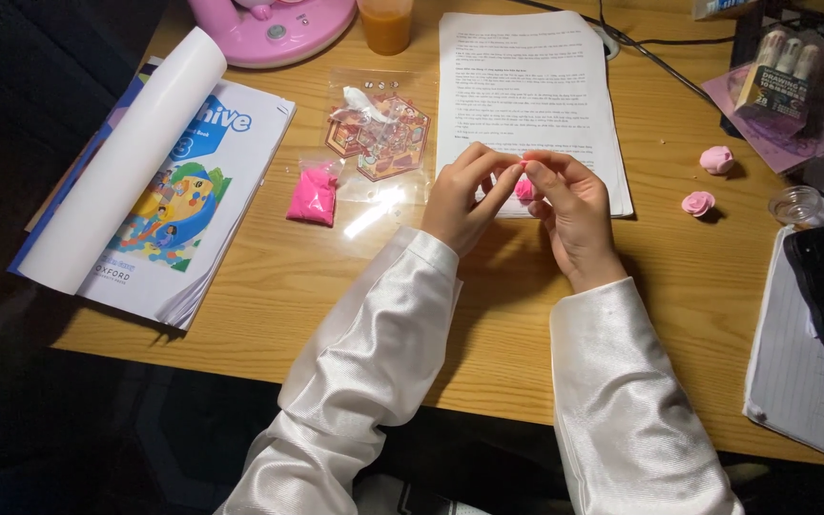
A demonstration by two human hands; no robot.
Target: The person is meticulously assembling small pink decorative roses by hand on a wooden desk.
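We pinch a small pink clay piece (525, 188) between both grips, left hand (464, 195) and right hand (572, 212) pressed together on it, just above the printed sheet (526, 86). A pink clay bag (313, 195) lies left on the bench (269, 286); two clay roses (708, 181) sit well right.

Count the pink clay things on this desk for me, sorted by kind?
Finished pink clay roses: 2, one and another
Pink clay piece pinched between left hand and right hand: 1
Bag of pink clay: 1
Total: 4
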